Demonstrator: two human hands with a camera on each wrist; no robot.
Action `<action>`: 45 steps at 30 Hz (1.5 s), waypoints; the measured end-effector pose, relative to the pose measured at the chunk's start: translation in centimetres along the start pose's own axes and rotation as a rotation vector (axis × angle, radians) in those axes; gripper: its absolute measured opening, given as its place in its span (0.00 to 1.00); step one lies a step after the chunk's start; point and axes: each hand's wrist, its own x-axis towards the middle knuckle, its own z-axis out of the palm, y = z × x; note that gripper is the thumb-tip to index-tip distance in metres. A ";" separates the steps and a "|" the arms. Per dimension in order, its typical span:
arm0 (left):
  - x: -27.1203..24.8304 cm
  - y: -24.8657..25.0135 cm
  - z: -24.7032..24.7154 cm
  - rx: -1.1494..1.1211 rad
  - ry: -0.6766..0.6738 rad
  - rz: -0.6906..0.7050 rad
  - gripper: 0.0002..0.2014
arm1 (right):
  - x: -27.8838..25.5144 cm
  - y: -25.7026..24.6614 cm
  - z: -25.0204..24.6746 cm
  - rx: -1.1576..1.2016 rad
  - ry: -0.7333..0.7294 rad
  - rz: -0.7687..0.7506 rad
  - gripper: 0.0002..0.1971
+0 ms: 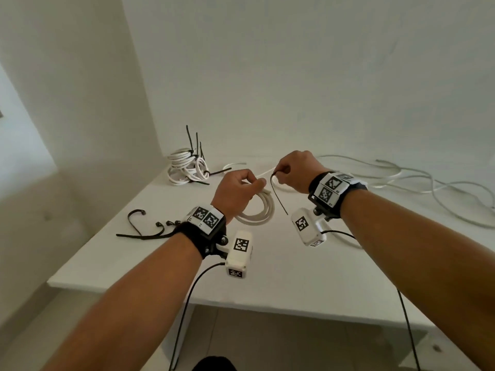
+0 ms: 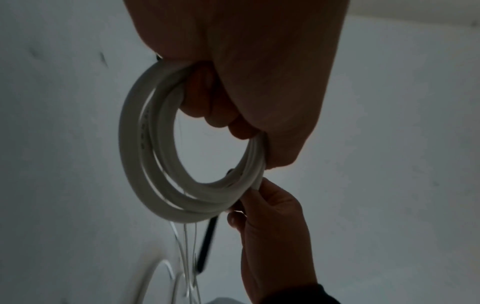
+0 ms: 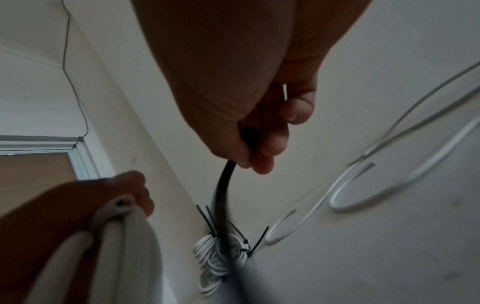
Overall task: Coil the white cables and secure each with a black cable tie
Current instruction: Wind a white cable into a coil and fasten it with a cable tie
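**Coil held, tie not yet looped: where it could slip**

The coil (image 1: 258, 210) of white cable is grasped at its top in the left hand (image 1: 235, 192), fingers curled round the bunched turns, and it hangs above the tabletop (image 1: 267, 277). One end of a black cable tie (image 1: 278, 194) is pinched in the right hand (image 1: 297, 170), just right of the coil, with the rest of the tie dangling free.

The tie has not yet been passed around the turns. If the left grip is loosened while the tie is threaded, the turns would probably spring apart and the coil would be lost. The dangling tail could also be fed through only some of the turns, leaving one loose.

Finished bundles (image 1: 187, 167) lie far left, spare ties (image 1: 142, 228) near left, and loose cables (image 1: 401, 178) to the right, where a swinging tie could snag.
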 end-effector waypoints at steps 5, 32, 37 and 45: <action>0.0 1.6 3.4 0.081 -0.074 0.071 0.14 | -1.3 3.7 -1.8 -0.124 -0.011 0.095 0.10; -0.2 2.6 8.2 0.188 -0.228 0.192 0.15 | -3.2 4.8 -4.5 -0.165 -0.148 0.193 0.08; -0.1 1.7 8.3 0.163 -0.204 0.111 0.12 | -4.1 3.8 -5.2 0.083 -0.375 0.072 0.09; -0.1 1.4 8.9 0.102 -0.156 -0.014 0.04 | -4.3 3.5 -4.4 0.116 -0.529 0.097 0.10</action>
